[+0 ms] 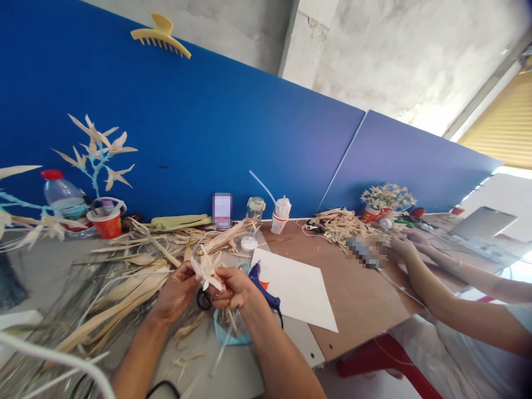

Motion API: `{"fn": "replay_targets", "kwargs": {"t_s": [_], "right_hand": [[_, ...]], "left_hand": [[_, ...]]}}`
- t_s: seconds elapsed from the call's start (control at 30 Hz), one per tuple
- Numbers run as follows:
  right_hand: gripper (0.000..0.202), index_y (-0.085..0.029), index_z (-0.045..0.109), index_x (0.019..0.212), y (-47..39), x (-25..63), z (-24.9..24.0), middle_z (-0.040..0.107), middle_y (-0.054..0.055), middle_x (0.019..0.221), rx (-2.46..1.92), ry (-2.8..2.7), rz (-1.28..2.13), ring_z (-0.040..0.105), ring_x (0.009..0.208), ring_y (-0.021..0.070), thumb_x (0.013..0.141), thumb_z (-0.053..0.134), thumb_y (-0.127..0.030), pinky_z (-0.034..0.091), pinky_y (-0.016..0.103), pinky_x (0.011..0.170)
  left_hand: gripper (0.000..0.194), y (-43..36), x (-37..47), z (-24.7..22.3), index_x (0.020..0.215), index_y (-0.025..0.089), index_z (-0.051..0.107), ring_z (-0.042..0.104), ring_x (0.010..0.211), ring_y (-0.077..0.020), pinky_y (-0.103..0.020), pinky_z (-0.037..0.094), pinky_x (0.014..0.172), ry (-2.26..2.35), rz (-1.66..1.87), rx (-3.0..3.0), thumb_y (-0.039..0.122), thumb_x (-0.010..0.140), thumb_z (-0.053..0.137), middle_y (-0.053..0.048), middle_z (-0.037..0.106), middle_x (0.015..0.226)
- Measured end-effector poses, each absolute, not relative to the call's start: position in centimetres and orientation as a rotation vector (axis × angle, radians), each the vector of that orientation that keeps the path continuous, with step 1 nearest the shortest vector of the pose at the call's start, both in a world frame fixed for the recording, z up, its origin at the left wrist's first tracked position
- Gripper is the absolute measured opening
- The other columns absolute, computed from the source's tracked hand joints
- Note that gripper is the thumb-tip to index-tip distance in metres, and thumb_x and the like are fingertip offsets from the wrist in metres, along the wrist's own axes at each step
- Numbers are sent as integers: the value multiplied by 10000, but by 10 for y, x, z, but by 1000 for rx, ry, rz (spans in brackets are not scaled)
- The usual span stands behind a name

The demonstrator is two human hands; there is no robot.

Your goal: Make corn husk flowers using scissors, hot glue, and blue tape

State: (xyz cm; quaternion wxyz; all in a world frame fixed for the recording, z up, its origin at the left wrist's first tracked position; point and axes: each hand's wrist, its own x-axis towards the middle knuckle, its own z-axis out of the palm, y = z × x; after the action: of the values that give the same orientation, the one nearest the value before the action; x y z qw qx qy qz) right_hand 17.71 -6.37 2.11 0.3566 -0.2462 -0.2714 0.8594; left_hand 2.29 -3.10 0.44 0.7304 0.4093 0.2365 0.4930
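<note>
A pale flower of dried husk petals [208,270] is held between both hands, low in the middle of the view. My left hand [179,289] pinches its left side. On its right side, the fingers of my right hand [235,288] close round the lower part of the flower, and the palm is hidden. Just right of that hand lies a blue glue gun [266,291], partly over a white sheet [297,291]. Below my right hand is a light blue bag [236,334] with husk bits and a thin clear stick [222,352].
Dried husks [128,291] spread over the left side. Behind stand a red cup [107,224] with a husk-flower branch, a phone [222,210], a jar [255,208] and a white cup [280,221]. At right, another person's arms [432,282] reach over the brown table [353,310].
</note>
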Motion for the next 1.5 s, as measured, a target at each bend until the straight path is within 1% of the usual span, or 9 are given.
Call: {"fn": "replay_targets", "kwargs": {"t_s": [0.17,0.33,0.47,0.63,0.73,0.9,1.13,1.27,1.5], "right_hand": [[442,-187,333,537,-69,191,28,312,-76,401,-688,-653,2152,61,332,38,955,312,-330,125,168,331],[447,-190,392,558,-70,217,39,276,-79,458,-774,-520,1782,53,379,52,954,328,-387,139,195,370],[573,-143,582,728,-65,211,39,469,-5,559,-698,-533,1737,268,404,77,919,287,-595,279,228,434],[675,-129,626,816,-60,190,30,599,61,704,-796,-573,1674,570,624,155,859,293,-715,443,266,597],[553,-157,646,919,-55,183,20,660,77,841,-992,-684,1452,622,885,207,843,431,-661,476,297,753],[363,-170,646,1102,-54,179,9,544,131,1293,-1459,-1089,759,441,1261,270,765,657,-305,336,395,1041],[346,-197,648,1156,-66,181,17,628,125,1172,-1811,-1378,26,522,1137,290,832,526,-200,328,463,973],[467,-166,546,1277,-67,181,15,558,166,1300,-1865,-1449,-46,500,1198,297,812,554,-200,286,478,990],[383,-147,595,1182,-69,175,15,653,133,1142,-1710,-1491,-48,580,1060,244,809,510,-128,302,409,929]], "left_hand": [[275,-27,16,5,725,159,663,606,634,-124,-224,485,630,523,1127,809,128,521,844,-9,674,684],[341,-12,-1,8,715,185,661,619,642,-114,-212,513,623,538,1353,552,-36,470,746,26,683,709],[300,-9,2,10,690,189,666,620,645,-115,-235,530,659,533,1333,566,-32,499,733,35,678,665],[252,-12,9,4,702,178,682,611,620,-120,-261,534,690,525,1287,624,79,516,819,25,656,597],[227,-13,11,2,682,173,677,594,611,-117,-268,528,691,516,1254,634,119,532,839,17,631,573],[228,-17,14,3,695,164,665,553,606,-103,-274,519,688,514,1230,632,156,556,846,20,607,611],[148,-21,18,5,659,132,634,458,572,-84,-227,473,574,477,1195,627,125,632,779,6,539,628],[65,-18,18,2,752,97,672,463,592,-88,-213,472,570,476,1200,559,44,720,654,-17,530,655],[164,-16,16,1,744,121,647,481,595,-91,-220,499,578,497,1192,507,-13,767,556,-33,550,705]]}}
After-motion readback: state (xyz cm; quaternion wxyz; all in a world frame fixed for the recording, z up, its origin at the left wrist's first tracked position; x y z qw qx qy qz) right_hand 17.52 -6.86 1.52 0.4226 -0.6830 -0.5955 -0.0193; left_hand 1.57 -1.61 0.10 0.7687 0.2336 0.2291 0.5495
